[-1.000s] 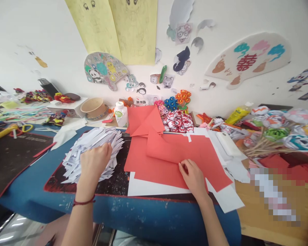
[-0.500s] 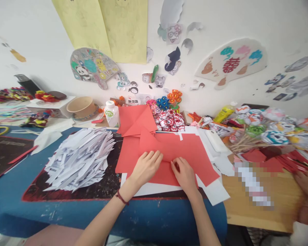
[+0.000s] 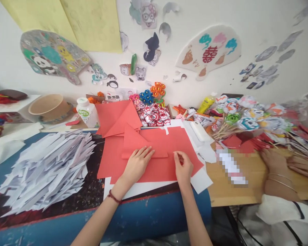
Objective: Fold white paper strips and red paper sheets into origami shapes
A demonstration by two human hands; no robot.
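Observation:
My left hand lies flat with fingers stretched over a folded sheet of red paper, pressing near its lower folded edge. That sheet has a slanted upper flap and a straight bottom edge. My right hand is just right of the fold's end, thumb and forefinger curled together. Nothing shows between them, and they sit over a larger red sheet. White paper sticks out beneath the red sheets. More folded red paper lies behind, its lower part overlapping the large sheet.
A heap of white paper strips lies at left on a dark mat. A white bottle, a round tub and paper flowers line the wall. At right, another person's hand rests near a wooden tabletop.
My right hand has slid right along the fold and come off its end. My left hand has flattened over the folded sheet. The view has shifted rightward.

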